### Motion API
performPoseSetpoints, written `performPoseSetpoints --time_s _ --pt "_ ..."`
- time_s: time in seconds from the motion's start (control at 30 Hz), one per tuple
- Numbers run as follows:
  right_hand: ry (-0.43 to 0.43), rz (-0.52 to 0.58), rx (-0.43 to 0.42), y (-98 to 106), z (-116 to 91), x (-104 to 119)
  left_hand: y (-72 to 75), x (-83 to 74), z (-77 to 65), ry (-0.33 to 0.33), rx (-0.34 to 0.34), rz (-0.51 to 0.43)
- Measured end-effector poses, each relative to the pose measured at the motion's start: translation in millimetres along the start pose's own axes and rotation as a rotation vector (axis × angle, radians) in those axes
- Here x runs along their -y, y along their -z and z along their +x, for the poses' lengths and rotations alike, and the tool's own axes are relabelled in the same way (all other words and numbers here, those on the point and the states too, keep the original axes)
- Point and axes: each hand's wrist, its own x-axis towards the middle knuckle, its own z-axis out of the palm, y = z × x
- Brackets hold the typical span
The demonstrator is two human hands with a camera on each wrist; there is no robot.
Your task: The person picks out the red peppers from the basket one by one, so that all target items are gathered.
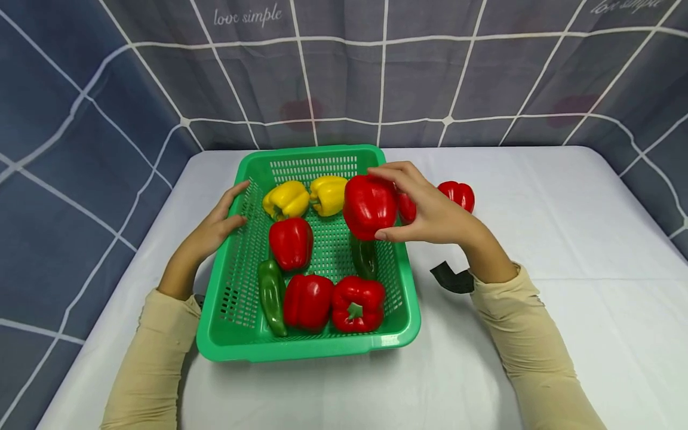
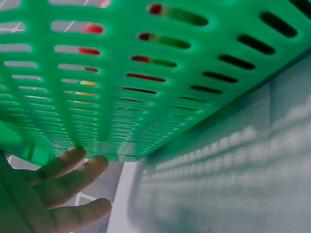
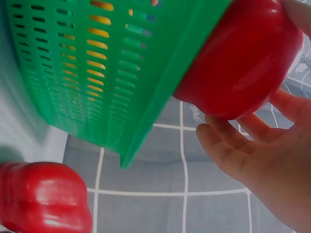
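My right hand (image 1: 424, 209) holds a red bell pepper (image 1: 369, 206) between thumb and fingers, over the right side of a green plastic basket (image 1: 309, 352). In the right wrist view this bell pepper (image 3: 243, 63) overlaps the basket rim. My left hand (image 1: 215, 226) holds the basket's left rim, with thumb and one finger over it; other fingers (image 2: 73, 187) extend along the outside wall. Inside the basket lie two yellow bell peppers (image 1: 287, 199), three red bell peppers (image 1: 309, 302) and two long green peppers (image 1: 272, 297), one partly hidden below the held pepper.
Right of the basket, on the white-covered table (image 1: 537, 209), lie more red bell peppers (image 1: 457, 194), one partly hidden behind my right hand. A black strap (image 1: 451, 278) sticks out at my right wrist. Grey checked curtains (image 1: 344, 77) stand behind and at both sides.
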Motion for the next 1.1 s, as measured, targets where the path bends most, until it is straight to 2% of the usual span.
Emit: performPoseSetpoints --time_s 0.17,0.57,0.83,1.1 --pt "0.002 0.030 -0.024 5 -2 0 -0.2 -1.6 -0.8 0.005 0.000 0.001" --pt "-0.035 0.025 -0.085 14 -6 -6 0.0 -0.5 -0.3 -0.002 -0.002 0.009" --pt "-0.036 -0.013 -0.109 20 -7 -11 -0.6 0.8 -0.8 -0.003 0.001 -0.011" --pt "-0.049 -0.094 -0.163 35 -15 -18 0.3 0.2 -0.2 -0.015 -0.009 0.023"
